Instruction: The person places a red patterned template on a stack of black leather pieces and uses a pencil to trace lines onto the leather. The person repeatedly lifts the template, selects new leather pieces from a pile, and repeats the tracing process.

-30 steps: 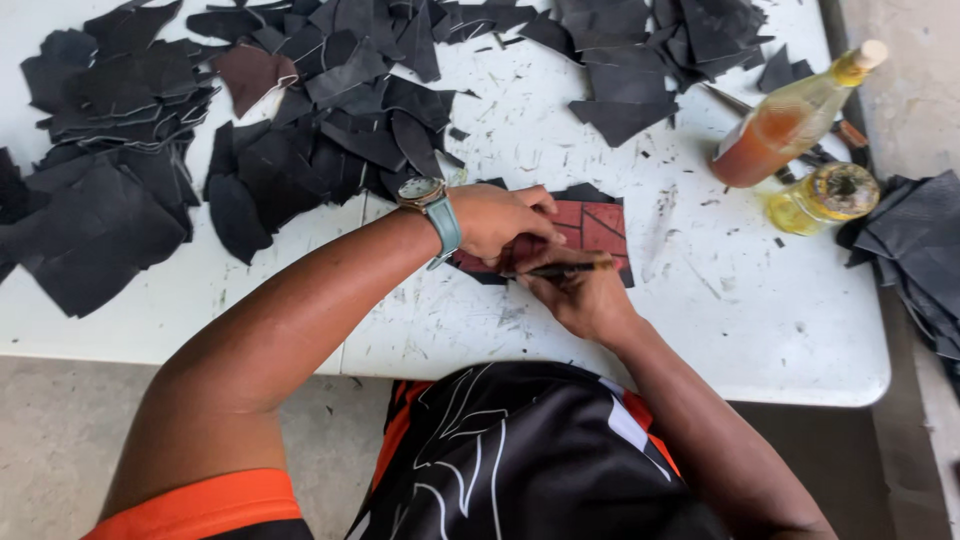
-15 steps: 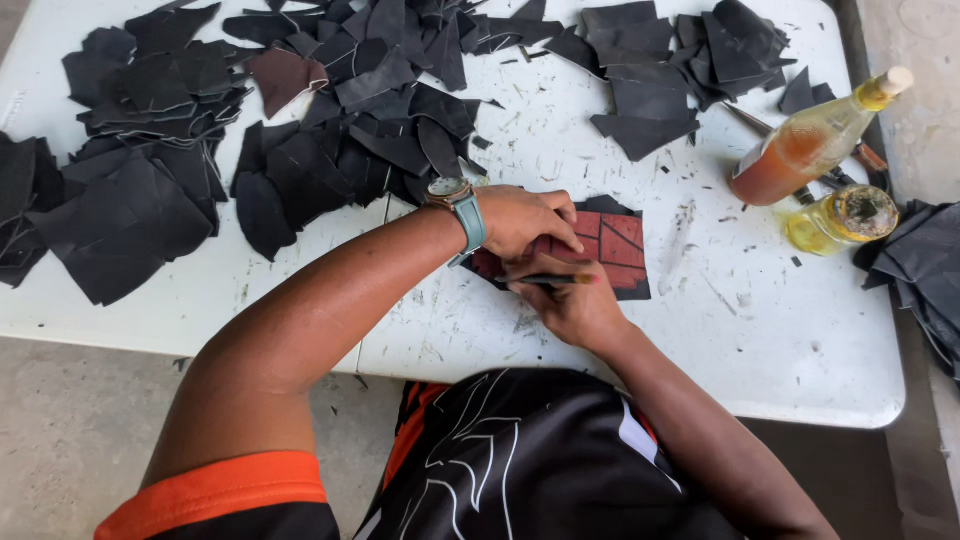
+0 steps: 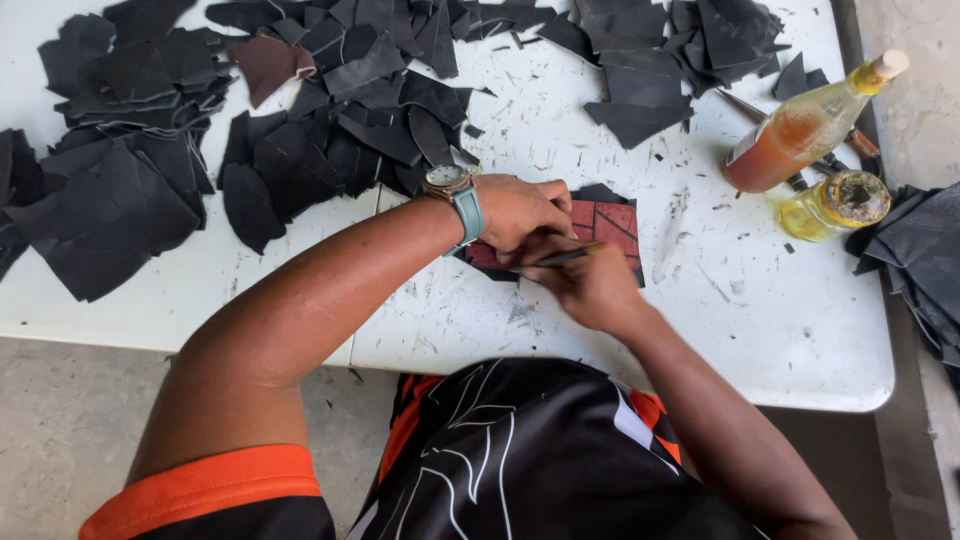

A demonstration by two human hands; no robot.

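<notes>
A dark red leather piece (image 3: 612, 224) with drawn lines lies on the white table (image 3: 760, 330), on top of a black piece. My left hand (image 3: 522, 208), with a teal-strapped wristwatch (image 3: 455, 194) on the wrist, presses down on its left part. My right hand (image 3: 590, 283) grips a thin pen-like tool (image 3: 556, 259) whose tip rests at the piece's near edge. Which kind of tool it is cannot be told.
Heaps of black leather cut-offs (image 3: 300, 130) cover the table's left and far side. A bottle of amber liquid (image 3: 810, 120) lies at the right beside a small glass jar (image 3: 835, 203). More dark sheets (image 3: 920, 260) hang off the right edge.
The view has shifted slightly; both hands stay on the red piece, the right hand with the tool has edged a little along its near edge.
</notes>
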